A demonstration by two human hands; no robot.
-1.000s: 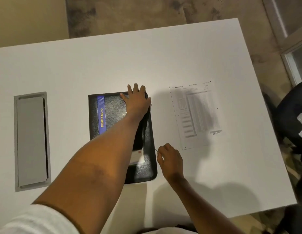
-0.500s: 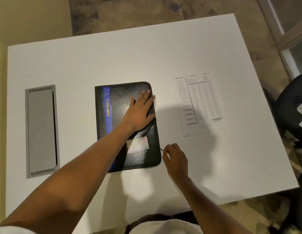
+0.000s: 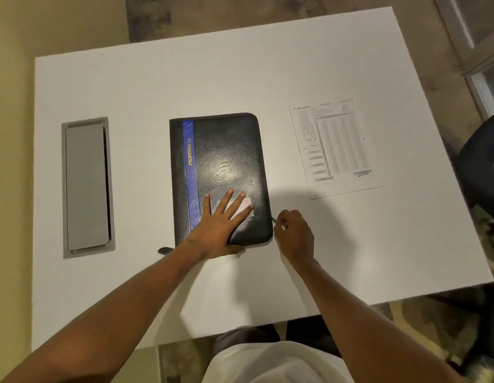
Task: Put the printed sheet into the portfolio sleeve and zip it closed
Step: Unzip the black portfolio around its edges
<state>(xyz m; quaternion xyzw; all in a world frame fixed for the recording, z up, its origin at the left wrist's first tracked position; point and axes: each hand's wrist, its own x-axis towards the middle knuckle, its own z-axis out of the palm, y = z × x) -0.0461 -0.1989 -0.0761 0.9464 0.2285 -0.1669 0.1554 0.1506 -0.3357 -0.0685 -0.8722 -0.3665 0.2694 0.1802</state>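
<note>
A black zippered portfolio (image 3: pixel 226 150) with a blue stripe marked PORTFOLIO lies closed in the middle of the white table (image 3: pixel 240 64). My left hand (image 3: pixel 222 225) rests flat, fingers spread, on its near end, over a pale label. My right hand (image 3: pixel 294 234) is beside the portfolio's near right corner, its fingers pinched on the small zipper pull (image 3: pixel 274 219). The printed sheet (image 3: pixel 335 145) lies flat on the table to the right of the portfolio, apart from both hands.
A grey rectangular cable hatch (image 3: pixel 87 186) is set into the table at the left. A second dark zipper tab (image 3: pixel 165 250) sticks out at the portfolio's near left corner. A dark chair (image 3: pixel 480 161) stands beyond the table's right edge.
My left hand has slid down the portfolio cover from its far right corner to its near end. My right hand stays pinched at the near right corner. The camera view has shifted.
</note>
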